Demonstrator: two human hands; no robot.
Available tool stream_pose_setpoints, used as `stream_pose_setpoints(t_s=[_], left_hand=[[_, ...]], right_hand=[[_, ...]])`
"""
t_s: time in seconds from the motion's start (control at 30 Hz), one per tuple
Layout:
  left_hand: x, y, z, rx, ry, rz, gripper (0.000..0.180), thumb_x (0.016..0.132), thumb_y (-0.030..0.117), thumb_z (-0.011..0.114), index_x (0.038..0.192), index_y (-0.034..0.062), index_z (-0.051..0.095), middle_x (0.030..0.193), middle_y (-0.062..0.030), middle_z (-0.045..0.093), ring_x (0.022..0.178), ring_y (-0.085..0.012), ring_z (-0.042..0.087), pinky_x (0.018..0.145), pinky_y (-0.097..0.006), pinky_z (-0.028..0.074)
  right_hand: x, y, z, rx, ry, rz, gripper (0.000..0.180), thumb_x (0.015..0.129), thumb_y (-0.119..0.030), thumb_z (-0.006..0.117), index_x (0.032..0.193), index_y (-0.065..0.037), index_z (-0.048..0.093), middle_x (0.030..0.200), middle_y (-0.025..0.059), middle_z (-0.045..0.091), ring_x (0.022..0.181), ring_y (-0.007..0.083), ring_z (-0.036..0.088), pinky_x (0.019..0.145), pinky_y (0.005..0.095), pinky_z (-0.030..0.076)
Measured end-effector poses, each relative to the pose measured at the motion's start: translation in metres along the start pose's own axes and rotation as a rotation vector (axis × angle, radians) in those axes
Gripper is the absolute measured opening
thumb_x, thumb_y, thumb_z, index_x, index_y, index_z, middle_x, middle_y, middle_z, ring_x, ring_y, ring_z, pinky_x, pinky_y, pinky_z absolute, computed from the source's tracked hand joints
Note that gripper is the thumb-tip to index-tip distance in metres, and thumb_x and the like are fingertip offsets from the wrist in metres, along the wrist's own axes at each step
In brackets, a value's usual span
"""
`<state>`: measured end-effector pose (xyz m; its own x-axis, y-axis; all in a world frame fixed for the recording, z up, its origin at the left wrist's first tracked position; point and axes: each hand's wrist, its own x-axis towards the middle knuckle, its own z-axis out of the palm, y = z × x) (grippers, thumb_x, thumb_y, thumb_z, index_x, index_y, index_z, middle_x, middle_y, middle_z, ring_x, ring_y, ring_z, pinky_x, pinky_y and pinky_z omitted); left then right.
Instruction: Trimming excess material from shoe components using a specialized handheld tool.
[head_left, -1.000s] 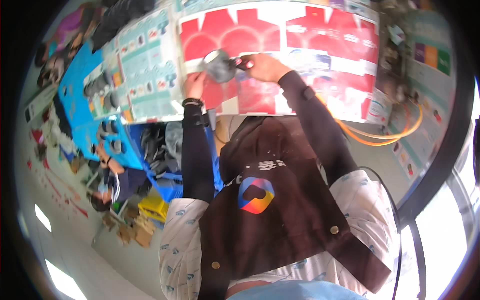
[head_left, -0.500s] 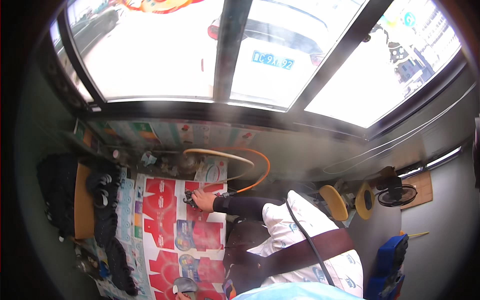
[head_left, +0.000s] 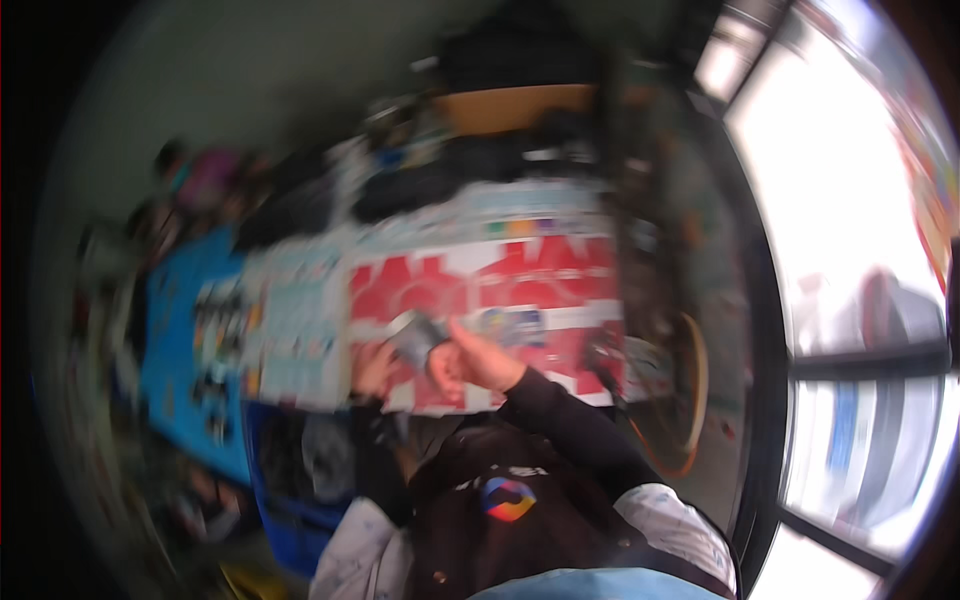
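grey blurred object (head_left: pixel 415 338) at frame centre, held between left hand (head_left: pixel 375 368) and right hand (head_left: pixel 470 362), both closed around it, above red and white printed sheet (head_left: pixel 520 290), blue cloth (head_left: pixel 185 370) at left, bright windows (head_left: pixel 850 270) at right

This looks like a work room or small workshop, though the picture is very blurry. A long table (head_left: pixel 560 215) is covered with red and white printed sheets (head_left: pixel 520 280). Just left of these sheets lie pale sheets (head_left: pixel 295 320), and further left a blue cover (head_left: pixel 175 330). Behind the table dark things (head_left: pixel 470 180) are piled up. Right of the table big bright windows (head_left: pixel 850 250) let in daylight.
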<state>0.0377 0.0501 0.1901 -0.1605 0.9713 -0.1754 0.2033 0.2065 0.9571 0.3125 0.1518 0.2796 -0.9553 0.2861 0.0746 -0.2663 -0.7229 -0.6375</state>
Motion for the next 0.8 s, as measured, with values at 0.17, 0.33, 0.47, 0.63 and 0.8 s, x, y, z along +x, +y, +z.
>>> stream_pose_setpoints(t_s=[0.17, 0.33, 0.47, 0.63, 0.8], left_hand=[[-0.078, 0.038, 0.010, 0.078, 0.506, 0.089, 0.018, 0.091, 0.017, 0.064, 0.105, 0.0065, 0.068, 0.084, -0.0095, 0.065, 0.085, -0.0209, 0.065, 0.072, -0.038, 0.052], [-0.153, 0.014, -0.008, 0.019, 0.801, 0.022, 0.022, 0.093, 0.019, 0.062, 0.110, 0.0050, 0.066, 0.098, -0.0097, 0.064, 0.102, -0.0236, 0.062, 0.085, -0.039, 0.051], [-0.195, 0.001, -0.034, 0.065, 0.908, -0.042, 0.025, 0.095, 0.020, 0.061, 0.114, 0.0037, 0.064, 0.108, -0.0098, 0.063, 0.116, -0.0257, 0.059, 0.095, -0.040, 0.050], [-0.229, -0.026, -0.063, -0.610, 0.960, -0.043, 0.023, 0.098, 0.017, 0.056, 0.109, -0.0020, 0.062, 0.114, -0.0129, 0.064, 0.113, -0.0270, 0.063, 0.096, -0.040, 0.054], [-0.243, -0.080, -0.103, -0.773, 1.060, -0.036, 0.024, 0.099, 0.018, 0.055, 0.106, -0.0031, 0.062, 0.112, -0.0149, 0.067, 0.108, -0.0263, 0.066, 0.097, -0.040, 0.055]], right_hand=[[0.100, 0.059, 0.137, 0.361, -0.668, 0.465, 0.091, 0.097, -0.075, 0.011, 0.047, -0.006, 0.041, 0.041, 0.0034, 0.032, 0.039, 0.0200, 0.037, 0.045, 0.0292, 0.033], [0.147, 0.106, 0.187, -0.621, -0.363, 0.569, 0.081, 0.104, -0.063, 0.028, 0.065, -0.001, 0.063, 0.060, 0.0135, 0.059, 0.057, 0.0248, 0.060, 0.058, 0.0291, 0.047], [0.158, 0.134, 0.199, -1.093, -0.357, -0.237, 0.067, 0.106, -0.047, 0.045, 0.151, 0.001, 0.035, 0.134, 0.0225, 0.056, 0.122, 0.0278, 0.056, 0.101, 0.0359, 0.043], [0.153, 0.170, 0.262, -0.443, -1.171, 0.609, 0.059, 0.106, -0.041, 0.047, 0.155, -0.012, 0.033, 0.102, 0.0128, 0.070, 0.086, 0.0203, 0.070, 0.071, 0.0273, 0.052], [0.164, 0.163, 0.312, -0.412, -1.552, 0.594, 0.046, 0.103, -0.036, 0.052, 0.140, -0.008, 0.054, 0.096, 0.0150, 0.067, 0.078, 0.0189, 0.066, 0.071, 0.0299, 0.052]])
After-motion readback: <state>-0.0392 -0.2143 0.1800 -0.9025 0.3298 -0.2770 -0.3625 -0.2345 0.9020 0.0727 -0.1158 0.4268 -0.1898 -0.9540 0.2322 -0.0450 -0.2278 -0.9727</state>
